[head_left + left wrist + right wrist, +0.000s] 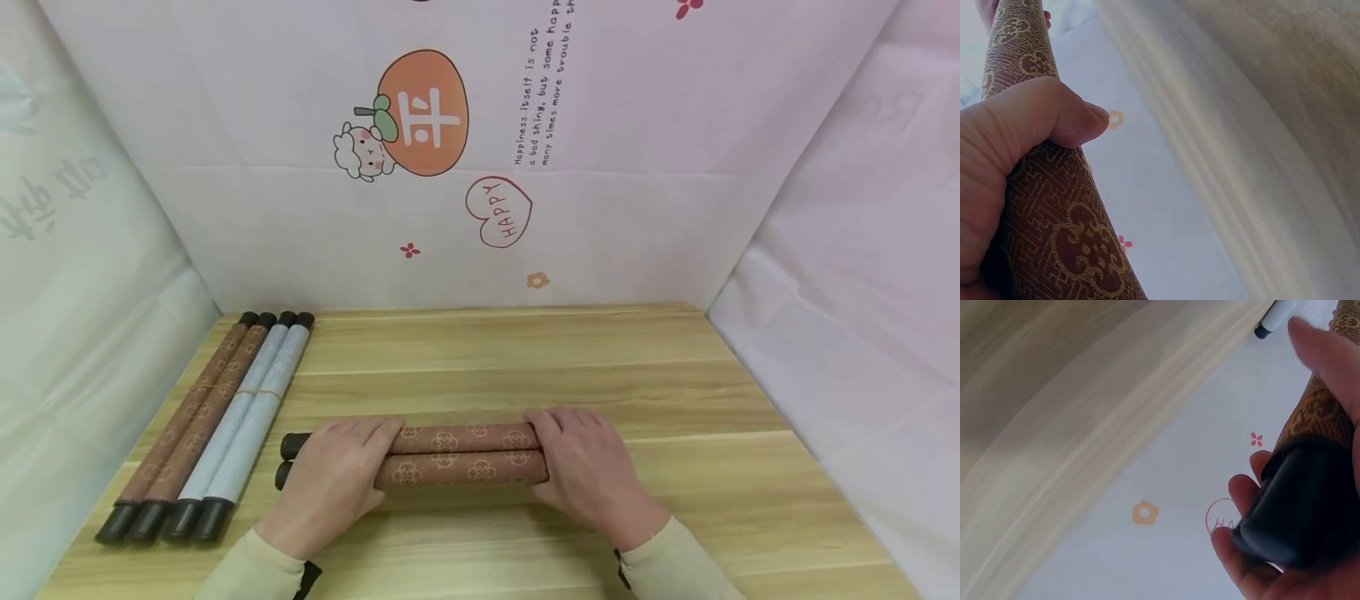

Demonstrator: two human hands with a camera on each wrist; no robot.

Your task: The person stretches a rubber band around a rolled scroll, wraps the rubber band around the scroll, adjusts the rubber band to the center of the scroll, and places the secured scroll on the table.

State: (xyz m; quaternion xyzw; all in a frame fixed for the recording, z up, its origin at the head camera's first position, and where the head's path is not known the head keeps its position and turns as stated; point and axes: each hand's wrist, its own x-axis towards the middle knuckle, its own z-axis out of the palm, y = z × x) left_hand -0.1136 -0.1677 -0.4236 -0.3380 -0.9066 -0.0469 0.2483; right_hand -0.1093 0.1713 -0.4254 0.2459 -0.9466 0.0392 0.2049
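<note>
Two brown rolled scrolls (467, 469) with gold flower patterns lie side by side across the front of the table. My left hand (341, 467) grips both near their left ends, where black end knobs (295, 446) stick out past it. My right hand (585, 467) holds the other end and hides the knobs there in the head view. In the left wrist view my thumb (1079, 125) lies over the patterned scroll (1088, 250). The right wrist view shows a black end knob (1294, 506) inside my curled fingers (1244, 494).
At the left of the wooden table (540, 358), two more brown scrolls (202, 408) lie beside two pale blue scrolls (258, 408), all with black ends. A printed white cloth (600, 242) rises behind the table, and white cloth walls (862, 292) stand at both sides.
</note>
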